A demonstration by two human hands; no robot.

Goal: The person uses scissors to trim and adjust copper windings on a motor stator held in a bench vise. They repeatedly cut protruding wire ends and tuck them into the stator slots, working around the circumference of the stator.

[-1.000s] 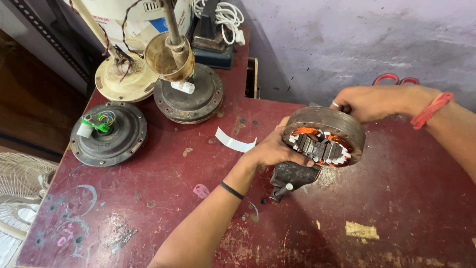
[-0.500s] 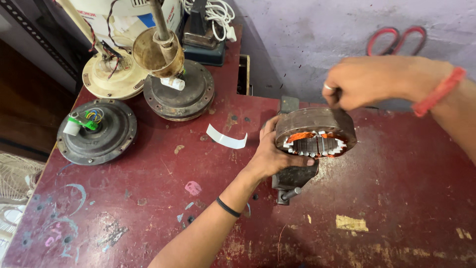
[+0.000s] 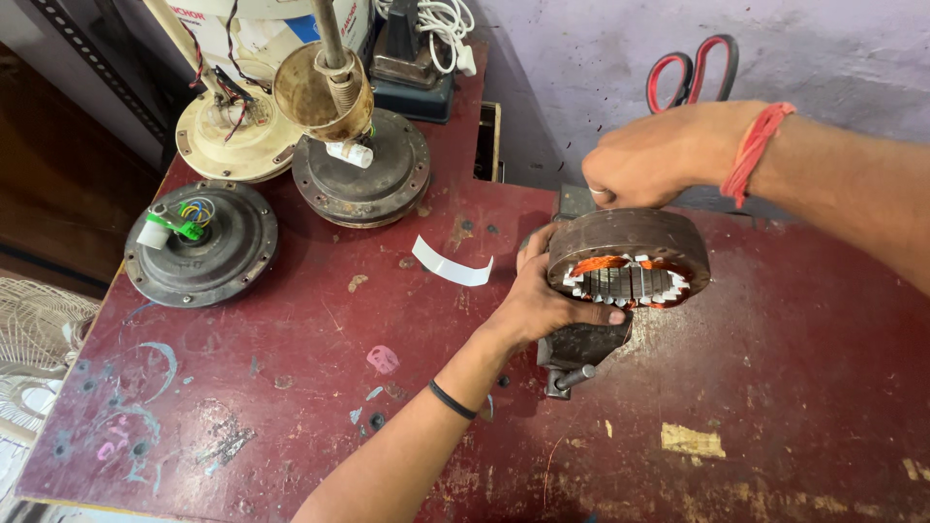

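Note:
A round dark motor stator (image 3: 630, 250) with orange copper windings and white slot liners stands on edge over a small bench vise (image 3: 579, 351) on the red worn table (image 3: 291, 387). My left hand (image 3: 538, 291) grips the stator's left side, thumb under its lower rim. My right hand (image 3: 649, 155), a red thread band on its wrist, is closed over the stator's top rear edge; what its fingers pinch is hidden.
A curled white paper strip (image 3: 451, 266) lies left of the vise. Several fan motor housings (image 3: 201, 242) (image 3: 361, 174) and a cream base with wires (image 3: 232, 131) crowd the back left. Red-handled scissors (image 3: 693, 73) hang on the wall. A wire fan guard (image 3: 39, 339) sits beyond the left edge.
The stator has been lifted and tipped more upright over the vise. My right hand has risen from its right rim to its top rear edge.

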